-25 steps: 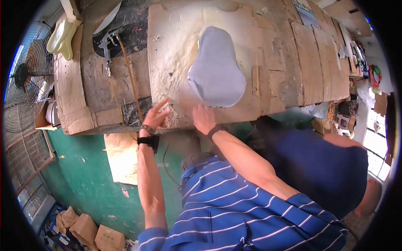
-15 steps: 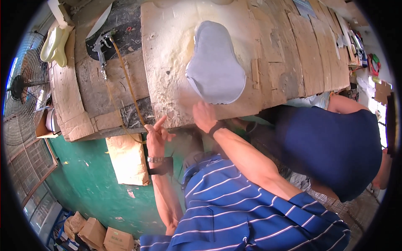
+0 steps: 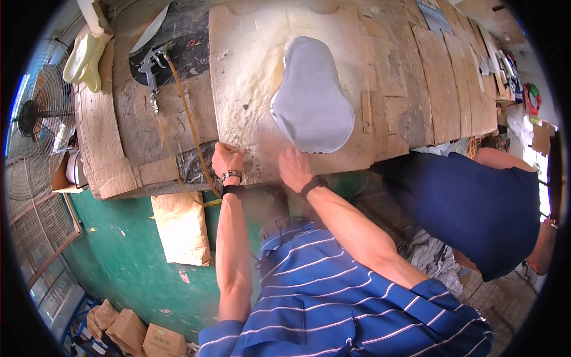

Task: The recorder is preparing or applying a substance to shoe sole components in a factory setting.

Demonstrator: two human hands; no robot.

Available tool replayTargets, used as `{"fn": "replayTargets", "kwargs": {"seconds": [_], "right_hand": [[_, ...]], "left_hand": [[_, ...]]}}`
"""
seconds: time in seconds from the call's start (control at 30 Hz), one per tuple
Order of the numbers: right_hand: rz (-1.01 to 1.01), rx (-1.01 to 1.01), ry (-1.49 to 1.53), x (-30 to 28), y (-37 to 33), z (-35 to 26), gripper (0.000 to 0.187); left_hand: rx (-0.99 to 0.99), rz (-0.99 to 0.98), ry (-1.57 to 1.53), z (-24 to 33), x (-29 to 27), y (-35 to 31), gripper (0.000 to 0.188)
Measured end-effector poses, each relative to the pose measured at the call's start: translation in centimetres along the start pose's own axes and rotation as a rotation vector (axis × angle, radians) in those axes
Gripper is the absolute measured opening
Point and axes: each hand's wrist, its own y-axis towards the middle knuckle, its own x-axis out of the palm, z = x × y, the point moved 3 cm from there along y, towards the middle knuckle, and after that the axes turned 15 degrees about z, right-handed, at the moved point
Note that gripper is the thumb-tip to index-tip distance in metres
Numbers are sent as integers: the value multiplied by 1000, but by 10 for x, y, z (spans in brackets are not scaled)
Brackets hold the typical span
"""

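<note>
A grey saddle-shaped padded piece (image 3: 314, 104) lies flat, its narrow end far and its wide end near me. My right hand (image 3: 294, 169) is just short of its near left edge, fingers drawn together; whether they touch the piece or hold anything is hidden. By the cardboard's near edge, left of the piece, my left hand (image 3: 228, 159) has its fingers curled closed. What is in them, if anything, does not show. A metal spray gun (image 3: 152, 74) with a brown hose (image 3: 189, 116) rests farther left.
Crusted cardboard (image 3: 241, 77) covers the worktable. Pale yellow shoe-like forms (image 3: 84, 62) sit at the far left beside a large fan (image 3: 33, 116). A paper sack (image 3: 181, 229) is below the table edge. Another person in a dark shirt (image 3: 476, 208) is close at the right.
My left hand has risen to the cardboard edge, and its spread fingers have curled closed. My right hand has shifted slightly right. The view has shifted a little.
</note>
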Motion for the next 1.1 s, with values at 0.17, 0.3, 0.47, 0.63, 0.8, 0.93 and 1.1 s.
{"fn": "replayTargets", "kwargs": {"seconds": [0.17, 0.3, 0.47, 0.63, 0.8, 0.93, 1.1], "right_hand": [[58, 13, -26, 6, -2, 5, 10], [59, 18, 13, 7, -4, 3, 10], [83, 8, 25, 9, -1, -1, 9], [71, 39, -8, 12, -2, 4, 10], [47, 12, -36, 5, -1, 5, 11], [50, 17, -7, 5, -1, 2, 11], [-6, 27, -6, 3, 3, -1, 11]], "left_hand": [[12, -15, 34, 6, 8, 7, 47], [25, -108, -281, -29, 8, 2, 42], [-51, -307, -737, -40, 0, -2, 32], [-288, -304, -1268, -54, -32, -25, 35], [-320, -160, -837, -42, -37, -25, 41], [-20, 25, -157, -1, -17, 10, 40], [189, 168, 33, 14, 3, 15, 25]]}}
